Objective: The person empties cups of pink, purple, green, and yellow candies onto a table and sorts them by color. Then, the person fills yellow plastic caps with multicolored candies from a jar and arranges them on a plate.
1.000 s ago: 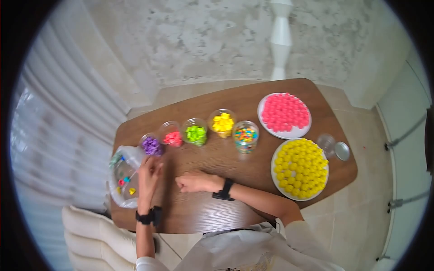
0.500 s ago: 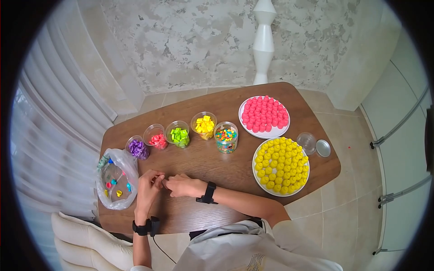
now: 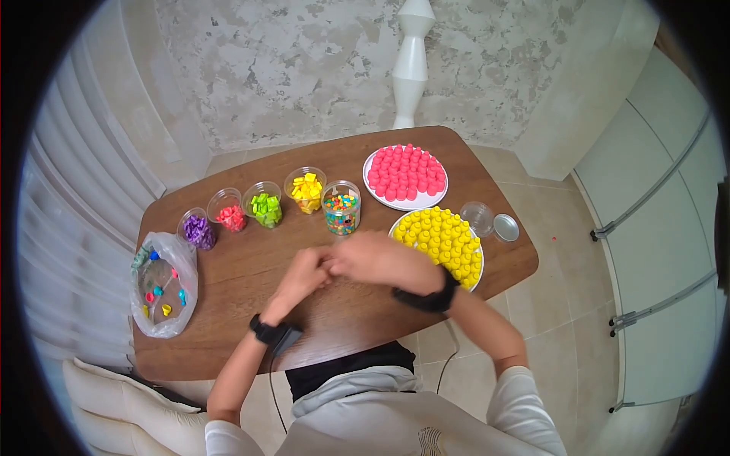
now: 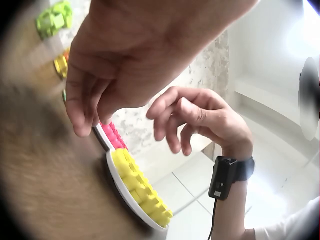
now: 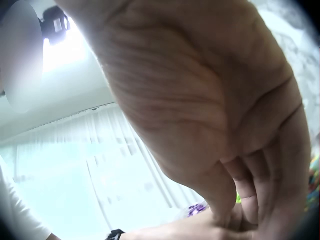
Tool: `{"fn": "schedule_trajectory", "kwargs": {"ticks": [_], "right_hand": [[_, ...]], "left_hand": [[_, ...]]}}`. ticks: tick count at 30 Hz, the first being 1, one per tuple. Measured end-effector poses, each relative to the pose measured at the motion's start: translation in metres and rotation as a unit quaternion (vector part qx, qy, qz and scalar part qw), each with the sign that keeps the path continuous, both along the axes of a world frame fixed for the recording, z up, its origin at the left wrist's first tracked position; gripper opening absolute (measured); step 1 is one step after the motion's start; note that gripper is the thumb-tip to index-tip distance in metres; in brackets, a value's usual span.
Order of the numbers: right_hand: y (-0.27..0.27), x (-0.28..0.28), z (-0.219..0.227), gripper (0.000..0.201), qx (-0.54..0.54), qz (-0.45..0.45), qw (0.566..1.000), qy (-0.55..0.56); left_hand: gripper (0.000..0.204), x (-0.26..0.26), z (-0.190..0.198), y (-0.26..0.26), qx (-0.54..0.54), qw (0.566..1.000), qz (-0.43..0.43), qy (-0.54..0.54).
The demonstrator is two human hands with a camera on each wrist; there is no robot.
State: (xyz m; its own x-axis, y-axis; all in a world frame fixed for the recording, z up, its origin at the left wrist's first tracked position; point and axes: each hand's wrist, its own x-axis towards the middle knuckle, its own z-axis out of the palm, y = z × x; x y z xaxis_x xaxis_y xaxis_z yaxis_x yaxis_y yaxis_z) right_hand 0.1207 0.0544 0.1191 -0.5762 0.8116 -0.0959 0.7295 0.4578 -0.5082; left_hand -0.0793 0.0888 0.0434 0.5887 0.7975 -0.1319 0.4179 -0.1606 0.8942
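In the head view the left hand (image 3: 303, 275) and right hand (image 3: 384, 258) are close together over the middle of the table. The left wrist view has a gap between the left hand (image 4: 125, 60), with its loosely bent, downward fingers, and the right hand (image 4: 205, 120), whose fingers are loosely curved. Nothing shows in either hand. The right hand (image 5: 200, 100) fills much of the right wrist view, its fingertips partly hidden. Behind the hands stands a jar of multicoloured pieces (image 3: 341, 213); the right hand partly covers the view of the plate of yellow pieces (image 3: 445, 239).
Cups of purple (image 3: 199, 232), red (image 3: 231, 218), green (image 3: 266, 209) and yellow pieces (image 3: 306, 191) line the back left. A plastic bag (image 3: 188, 285) lies at the left; a plate of pink pieces (image 3: 407, 175), a clear container (image 3: 477, 218) and a silver lid (image 3: 506, 227) at the right.
The left hand has moved right from beside the purple cup and bag to mid-table. The right hand has moved right and is now blurred. The head view has shifted.
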Motion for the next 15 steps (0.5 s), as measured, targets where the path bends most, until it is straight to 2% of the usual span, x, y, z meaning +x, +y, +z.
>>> {"fn": "schedule_trajectory", "kwargs": {"ticks": [1, 2, 3, 5, 6, 7, 10, 11, 15], "right_hand": [[-0.001, 0.019, 0.016, 0.032, -0.012, -0.028, 0.998, -0.062], [-0.001, 0.044, 0.008, 0.032, 0.074, -0.056, 0.993, -0.073], [-0.015, 0.056, 0.039, 0.030, 0.024, -0.127, 0.990, -0.061], [-0.021, 0.098, 0.046, 0.026, 0.040, -0.191, 0.979, -0.055], [-0.029, 0.110, 0.060, 0.024, 0.033, -0.220, 0.972, -0.070], [-0.032, 0.132, 0.055, 0.023, 0.053, -0.232, 0.969, -0.062], [-0.053, 0.158, 0.075, 0.023, 0.008, -0.310, 0.949, -0.059], [-0.057, 0.170, 0.074, 0.023, 0.009, -0.309, 0.949, -0.062], [-0.069, 0.195, 0.061, 0.026, -0.001, -0.350, 0.935, -0.055]], "left_hand": [[0.017, 0.017, -0.005, 0.000, -0.017, 1.000, -0.016, -0.019], [0.020, 0.033, -0.015, 0.002, -0.032, 0.998, -0.033, -0.039], [0.020, 0.047, -0.023, 0.004, -0.033, 0.998, -0.032, -0.044], [0.025, 0.072, -0.037, 0.007, -0.100, 0.989, -0.042, -0.098], [0.025, 0.081, -0.042, 0.011, -0.099, 0.989, -0.043, -0.103], [0.026, 0.089, -0.046, 0.015, -0.131, 0.986, -0.051, -0.088], [0.027, 0.103, -0.049, 0.021, -0.185, 0.979, -0.052, -0.069], [0.025, 0.106, -0.050, 0.021, -0.209, 0.975, -0.045, -0.060], [0.024, 0.113, -0.059, 0.024, -0.206, 0.975, -0.036, -0.070]]}}
